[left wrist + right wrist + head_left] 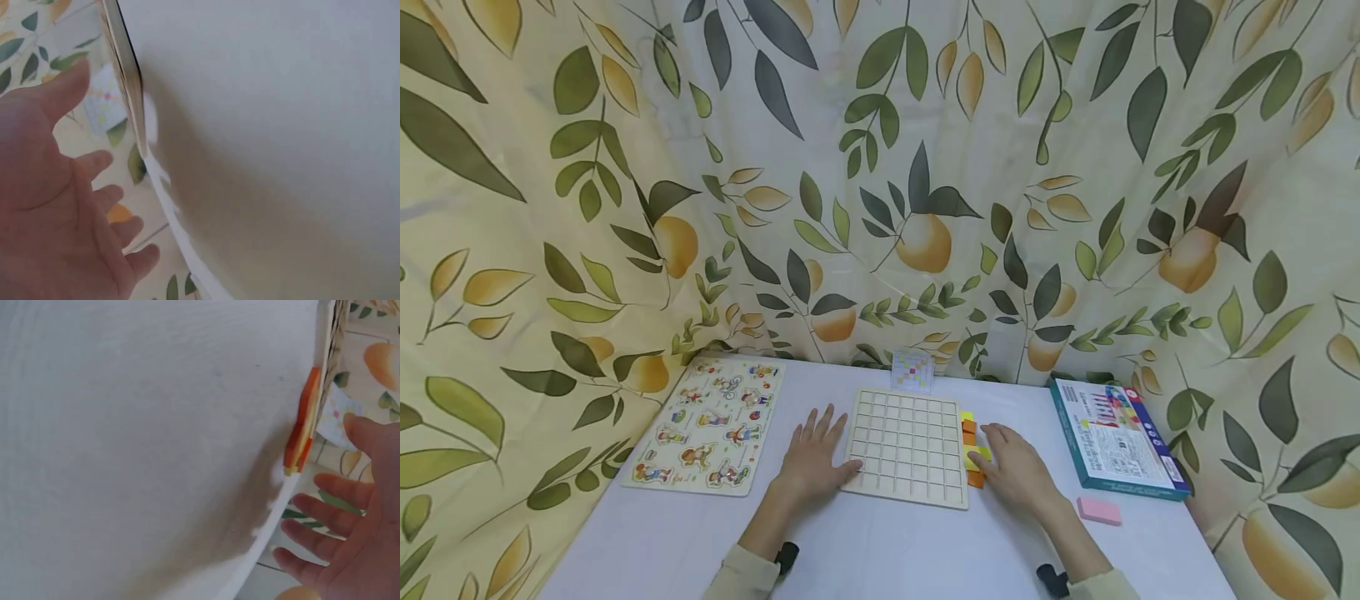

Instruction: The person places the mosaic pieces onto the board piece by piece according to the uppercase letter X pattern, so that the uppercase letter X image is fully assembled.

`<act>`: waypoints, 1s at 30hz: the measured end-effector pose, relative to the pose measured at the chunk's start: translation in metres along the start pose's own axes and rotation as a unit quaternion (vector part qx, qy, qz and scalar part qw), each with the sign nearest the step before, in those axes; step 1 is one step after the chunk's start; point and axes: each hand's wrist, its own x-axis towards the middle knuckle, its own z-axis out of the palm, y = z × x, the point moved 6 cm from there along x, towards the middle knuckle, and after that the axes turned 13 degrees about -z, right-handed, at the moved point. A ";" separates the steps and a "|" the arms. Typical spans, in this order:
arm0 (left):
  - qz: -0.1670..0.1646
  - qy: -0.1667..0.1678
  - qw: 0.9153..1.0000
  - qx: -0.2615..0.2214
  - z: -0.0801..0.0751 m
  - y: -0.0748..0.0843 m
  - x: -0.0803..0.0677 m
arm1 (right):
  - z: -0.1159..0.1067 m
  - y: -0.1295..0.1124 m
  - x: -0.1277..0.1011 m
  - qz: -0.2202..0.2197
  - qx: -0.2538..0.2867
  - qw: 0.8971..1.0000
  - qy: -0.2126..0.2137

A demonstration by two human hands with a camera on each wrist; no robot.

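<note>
Head view has the wooden grid board (908,447) lying flat mid-worktop (880,542), and everything else sorts itself around it. The left hand (815,457) lies palm-down at the board's left edge, fingers spread and straight, the thumb touching the near-left corner — holding nothing. The right hand (1013,465) lies flat just off the board's right edge, fingers relaxed and extended, their tips on or over the yellow and orange blocks (973,450); whether it pinches one I cannot tell, though nothing looks gripped. Those blocks form a short column running along the board's right side, long axis front to back, so the right hand is clearly the nearer one. Left of the board is a picture peg puzzle (709,424); behind it a small pattern card (912,370); to its right a teal box (1116,439) and a pink eraser-like block (1099,511).
</note>
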 end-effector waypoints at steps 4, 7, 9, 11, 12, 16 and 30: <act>0.017 -0.024 1.000 0.006 0.007 0.008 -0.004 | 0.005 0.008 0.001 0.015 0.013 1.000 -0.005; 0.023 -0.045 0.999 0.017 0.010 0.013 -0.007 | 0.006 0.011 0.002 0.020 0.017 1.000 -0.003; 0.021 -0.059 0.998 0.029 0.012 0.015 -0.009 | 0.005 0.013 0.003 0.023 0.018 1.000 -0.001; 0.017 -0.065 0.997 0.034 0.012 0.016 -0.011 | 0.005 0.014 0.004 0.025 0.022 0.999 0.003; 0.016 -0.067 0.997 0.035 0.012 0.017 -0.011 | 0.004 0.014 0.004 0.027 0.025 0.999 0.005; 0.009 -0.069 0.997 0.036 0.010 0.017 -0.013 | 0.004 0.016 0.006 0.037 0.047 0.998 0.009; 0.019 -0.070 0.997 0.027 0.011 0.019 -0.015 | -0.003 0.023 0.013 0.053 0.122 0.991 0.024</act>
